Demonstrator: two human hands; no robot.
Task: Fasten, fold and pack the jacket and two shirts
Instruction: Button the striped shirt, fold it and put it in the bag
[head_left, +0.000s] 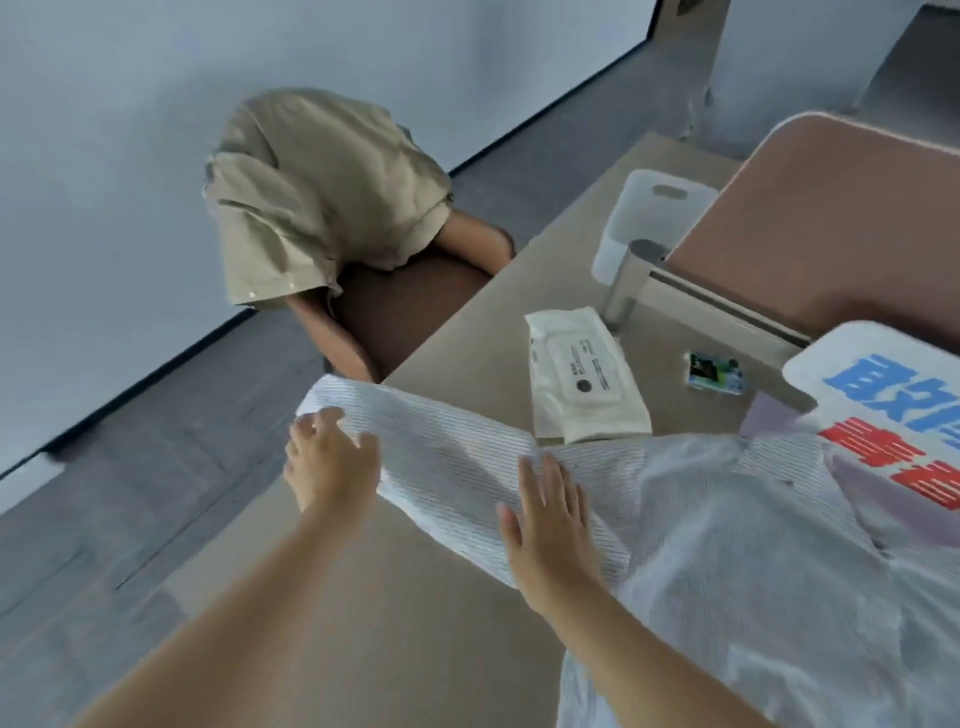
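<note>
White striped shirt (467, 467) spread on table; khaki shirt (311, 192) draped over chair.

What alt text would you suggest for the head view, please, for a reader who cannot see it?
A person's right hand presses flat on the sleeve of a white striped shirt spread on a tan table, the left hand at the sleeve's end. A khaki garment drapes over a brown chair behind; a wipes pack lies beside the shirt.
</note>
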